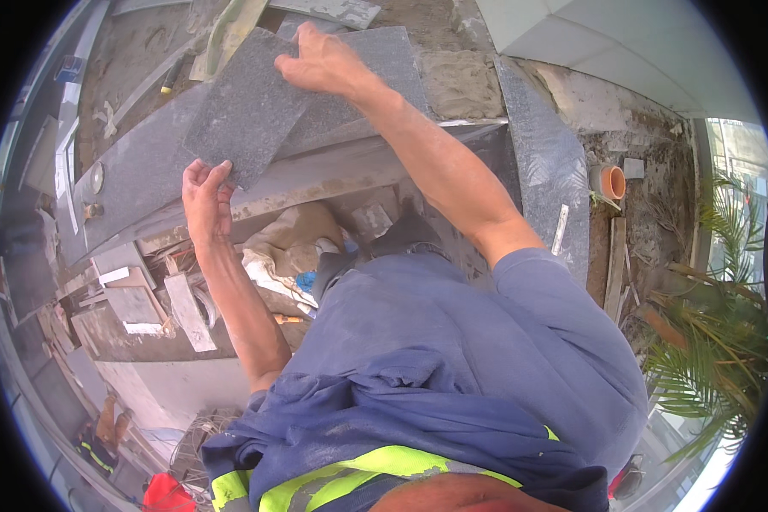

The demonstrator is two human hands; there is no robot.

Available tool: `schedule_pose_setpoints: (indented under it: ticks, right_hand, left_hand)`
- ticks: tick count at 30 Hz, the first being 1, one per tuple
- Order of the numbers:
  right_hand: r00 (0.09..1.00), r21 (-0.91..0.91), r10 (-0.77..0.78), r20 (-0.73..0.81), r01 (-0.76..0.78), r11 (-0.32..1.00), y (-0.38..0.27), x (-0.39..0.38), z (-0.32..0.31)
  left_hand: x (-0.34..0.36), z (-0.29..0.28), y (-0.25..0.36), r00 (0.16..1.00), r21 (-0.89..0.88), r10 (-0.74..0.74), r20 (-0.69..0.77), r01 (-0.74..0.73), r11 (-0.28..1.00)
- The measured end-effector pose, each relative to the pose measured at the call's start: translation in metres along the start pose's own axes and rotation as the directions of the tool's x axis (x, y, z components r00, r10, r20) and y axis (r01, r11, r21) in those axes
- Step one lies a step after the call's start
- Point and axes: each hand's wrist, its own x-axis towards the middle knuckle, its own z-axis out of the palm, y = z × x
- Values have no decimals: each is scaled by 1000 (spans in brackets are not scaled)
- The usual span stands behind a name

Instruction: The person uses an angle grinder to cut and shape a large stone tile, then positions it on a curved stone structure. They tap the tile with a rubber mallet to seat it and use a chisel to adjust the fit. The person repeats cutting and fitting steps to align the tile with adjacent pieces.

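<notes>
A dark grey speckled stone tile [243, 111] is held at a slant over larger grey slabs [358, 60]. My left hand [206, 192] pinches its lower corner, fingertips bent over the edge. My right hand [316, 64] grips it near the upper edge, with the fingers curled. Behind and right of the tile, rough grey mortar [465, 85] shows beside the slabs. My forearms cross a ledge and step edge.
An orange pipe [613, 183] stands at right, beside palm fronds [691, 384]. Sacks [290, 239], offcuts [188, 311] and debris lie below the ledge. A yellow-handled tool [169, 81] lies at upper left. Another person [102, 444] is at the lower left edge.
</notes>
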Motion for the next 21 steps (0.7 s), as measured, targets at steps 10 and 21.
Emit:
schedule_pose_setpoints:
  ticks: [10, 21]
  right_hand:
    - [996, -604, -57, -63, 8, 797, 88, 74, -203]
    - [984, -579, -154, 87, 176, 796, 198, 107, -193]
  left_hand:
    - [-99, 267, -27, 862, -351, -144, 485, 343, 871]
    - [-128, 309, -66, 837, 0, -318, 444, 355, 935]
